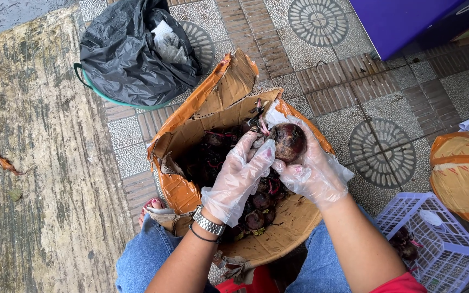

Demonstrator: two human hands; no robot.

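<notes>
Both my hands wear clear plastic gloves over an open cardboard box (191, 130) full of dark beetroots (259, 202). My right hand (313, 174) cups a round dark red beetroot (290, 141) from below and the right. My left hand (241, 176), with a metal watch and a black band at the wrist, presses its fingers against the left side of that beetroot, near its cut stalks. The beetroot is held just above the box's far rim.
A green basin lined with a black plastic bag (131, 51) stands beyond the box. A lilac plastic basket (441, 244) with some beetroots sits at my right, next to another taped cardboard box (462, 173). A worn concrete slab (39, 163) lies left; patterned tiles surround.
</notes>
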